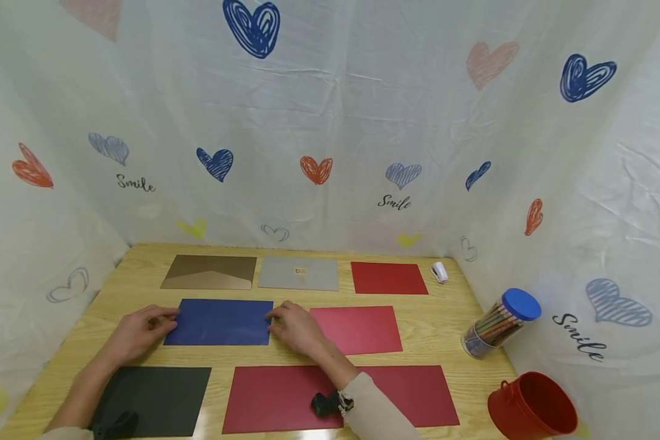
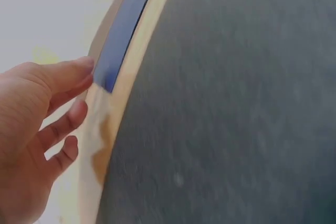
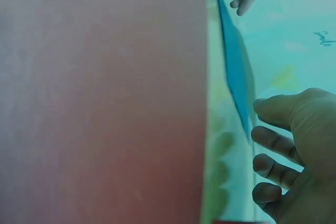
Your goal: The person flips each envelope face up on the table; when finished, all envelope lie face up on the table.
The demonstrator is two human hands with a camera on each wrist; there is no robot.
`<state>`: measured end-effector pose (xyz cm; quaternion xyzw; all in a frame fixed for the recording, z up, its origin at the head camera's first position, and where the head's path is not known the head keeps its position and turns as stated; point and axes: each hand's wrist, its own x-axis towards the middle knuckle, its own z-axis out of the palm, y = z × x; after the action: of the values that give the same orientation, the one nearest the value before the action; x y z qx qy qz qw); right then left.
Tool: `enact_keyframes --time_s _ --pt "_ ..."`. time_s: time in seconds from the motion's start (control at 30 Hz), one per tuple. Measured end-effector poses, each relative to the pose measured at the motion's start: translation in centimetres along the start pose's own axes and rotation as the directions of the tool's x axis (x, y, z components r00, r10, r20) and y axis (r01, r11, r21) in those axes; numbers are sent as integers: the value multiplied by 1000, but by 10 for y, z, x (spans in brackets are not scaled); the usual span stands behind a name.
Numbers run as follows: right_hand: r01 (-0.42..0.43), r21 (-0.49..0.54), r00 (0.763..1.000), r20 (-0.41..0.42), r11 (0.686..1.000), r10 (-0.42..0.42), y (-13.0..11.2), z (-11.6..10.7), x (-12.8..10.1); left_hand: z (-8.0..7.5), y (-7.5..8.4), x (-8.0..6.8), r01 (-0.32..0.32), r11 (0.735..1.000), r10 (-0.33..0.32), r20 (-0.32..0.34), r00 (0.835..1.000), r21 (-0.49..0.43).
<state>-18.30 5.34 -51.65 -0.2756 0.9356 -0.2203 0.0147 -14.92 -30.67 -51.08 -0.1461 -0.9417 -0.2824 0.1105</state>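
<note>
Two hands bracket the blue envelope, which lies flat on the wooden table with its long axis running left-right. Left hand touches its left short edge, right hand its right one, fingers loose, gripping nothing. Both sit equally near; the pink sheet lies just right of the envelope.
</note>
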Motion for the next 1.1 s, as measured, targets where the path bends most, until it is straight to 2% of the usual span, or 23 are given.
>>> enact_keyframes --time_s 0.1,0.17,0.4,0.53,0.63,0.77,0.9,1.1 --pt "-13 51 1000 -10 999 14 3 -12 -6 4 10 7 -29 1000 28 -43 999 -9" --pt "-17 75 1000 -19 997 19 6 -22 -12 7 20 13 -30 999 29 -35 999 -21" --pt "-16 135 998 -55 991 23 24 -66 -43 21 51 42 -21 999 24 62 998 -49" --pt "-57 178 992 -98 982 76 45 -90 -65 36 65 55 -57 994 69 131 989 -96" --pt "-114 212 977 -152 971 148 69 -104 -82 50 81 65 -85 988 109 190 976 -131" --pt "-194 221 945 -217 956 243 102 -113 -102 69 104 76 -121 978 161 245 956 -168" --pt "-282 189 926 -202 941 318 126 -116 -117 87 126 80 -179 966 228 287 930 -186" --pt "-385 81 906 -158 919 393 144 -114 -134 107 153 84 -228 958 278 367 888 -175"
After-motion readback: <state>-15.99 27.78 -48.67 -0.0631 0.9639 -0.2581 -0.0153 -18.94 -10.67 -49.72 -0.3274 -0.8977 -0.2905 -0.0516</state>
